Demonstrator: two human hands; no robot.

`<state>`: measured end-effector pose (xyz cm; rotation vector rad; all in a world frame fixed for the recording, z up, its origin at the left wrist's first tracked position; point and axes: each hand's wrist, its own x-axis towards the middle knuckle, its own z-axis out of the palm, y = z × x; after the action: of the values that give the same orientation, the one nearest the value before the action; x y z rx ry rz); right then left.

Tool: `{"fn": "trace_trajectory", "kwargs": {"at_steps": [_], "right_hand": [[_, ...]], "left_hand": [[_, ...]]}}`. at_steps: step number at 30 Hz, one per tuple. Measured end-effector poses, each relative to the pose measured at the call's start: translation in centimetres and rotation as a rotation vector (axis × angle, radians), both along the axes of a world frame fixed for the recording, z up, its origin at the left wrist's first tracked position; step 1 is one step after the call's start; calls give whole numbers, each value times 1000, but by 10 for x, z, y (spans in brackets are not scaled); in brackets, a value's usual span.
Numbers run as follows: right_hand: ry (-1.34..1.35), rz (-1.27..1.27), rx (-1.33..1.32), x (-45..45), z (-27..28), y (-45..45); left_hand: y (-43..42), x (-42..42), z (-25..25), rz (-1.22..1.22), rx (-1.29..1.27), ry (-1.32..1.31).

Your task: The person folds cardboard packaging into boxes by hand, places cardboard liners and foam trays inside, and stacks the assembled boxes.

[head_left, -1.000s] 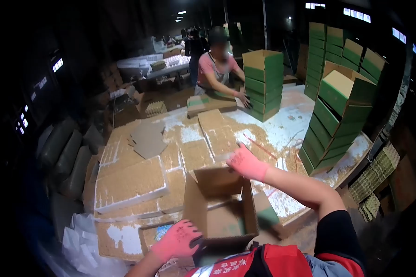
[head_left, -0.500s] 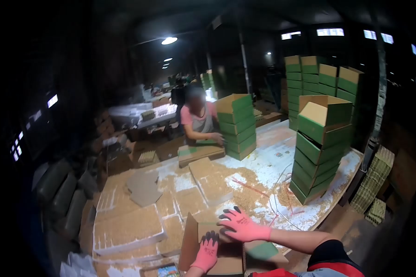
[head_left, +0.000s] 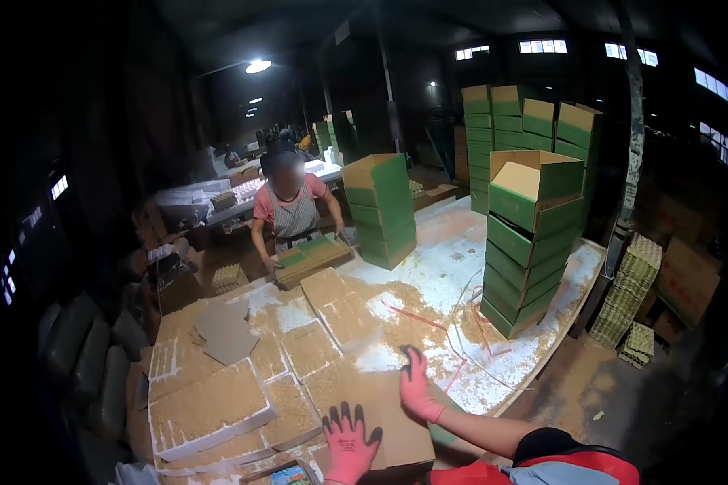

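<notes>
Directly in front of me is a cardboard box [head_left: 392, 416], its brown flaps lying across the top. My left hand [head_left: 349, 446], in a pink glove with dark fingertips, rests on the left part of the flaps with its fingers spread. At the box's far right edge is my right hand [head_left: 417, 390], gloved the same way, with its fingers raised and apart. Neither hand holds a thing. What lies inside the box is hidden by the flaps. Sawdust-covered white foam blocks [head_left: 210, 408] lie to the left of the box.
Green boxes stand in a tall stack [head_left: 530, 250] at the right and another stack [head_left: 380, 212] further back. Across the table a co-worker [head_left: 293, 206] handles a flat box [head_left: 314, 260]. Cardboard sheets [head_left: 226, 333] lie on the foam. Egg trays [head_left: 629, 287] are piled on the floor.
The box's flaps stood open and now lie over its top. Both my hands have spread over them. The co-worker's hands have moved onto the flat box. My view has turned right.
</notes>
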<state>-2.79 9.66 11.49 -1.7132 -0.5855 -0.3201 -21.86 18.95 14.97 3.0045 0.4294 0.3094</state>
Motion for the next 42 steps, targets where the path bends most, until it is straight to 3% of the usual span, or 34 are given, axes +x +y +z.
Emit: {"fn": "trace_trajectory", "kwargs": {"at_steps": [2,3,5,8,10,12,13,16,18,19,20,22,24,26,28,30,32,33,34,35,36,37,38,39,40,42], "right_hand": [[-9,-90,-67,-3,4,-41],[114,-135,-188,-9,-25,-50],[500,177,-696,-21,-95,-64],[402,409,-334,-20,-217,-68],[1054,499,2,-22,-68,-50],[622,569,-190,-15,-27,-28],[358,456,-399,-17,-11,-20],[162,581,-156,-28,0,-11],[-129,607,-247,-43,21,-11],[-279,619,-289,-47,27,-10],[-267,632,-319,-44,26,-8],[-256,663,-360,-34,25,3],[-283,716,-378,-22,31,1],[-291,712,-477,-17,23,0],[-121,799,-373,-16,16,1],[83,924,-187,-16,10,-6],[335,684,5,-8,-49,-11],[675,479,71,-1,-131,-3],[1019,647,-237,2,-144,-13],[1278,821,-100,-27,-106,-30],[1044,922,-152,-53,-64,-34],[838,781,-187,-64,-61,-22],[637,634,-211,-69,-58,-11],[439,740,-176,-63,11,-11],[226,886,-357,-54,65,-12],[-502,1086,-778,-43,98,-12]], "left_hand": [[27,-18,-16,58,-163,-69],[32,-20,-13,36,-126,-94],[23,-20,3,1,-96,-95],[22,-14,-15,-13,-107,-77],[30,-28,-5,68,-218,-107],[25,-37,2,152,-282,-183],[22,-44,-5,220,-287,-155],[32,-54,-40,286,-391,-196],[38,-47,-21,216,-532,-265],[46,-46,-41,248,-591,-173],[22,-30,-1,467,-645,-82],[21,-20,-13,582,-468,102],[54,-41,-38,162,-513,-183],[61,-44,3,100,-1239,-346],[30,-25,18,454,-749,46],[0,-9,13,538,-357,153],[7,-27,-8,450,-280,-141],[21,-44,-20,470,-339,-196],[31,-68,-35,483,-410,-238],[33,-93,-48,524,-523,-359],[37,-113,-59,554,-632,-486],[42,-122,-61,575,-738,-616],[18,-119,-20,616,-1156,-741],[5,-117,-56,538,-988,-913],[3,-113,-133,628,-998,-954],[-38,-102,-181,607,-1180,-707]]}}
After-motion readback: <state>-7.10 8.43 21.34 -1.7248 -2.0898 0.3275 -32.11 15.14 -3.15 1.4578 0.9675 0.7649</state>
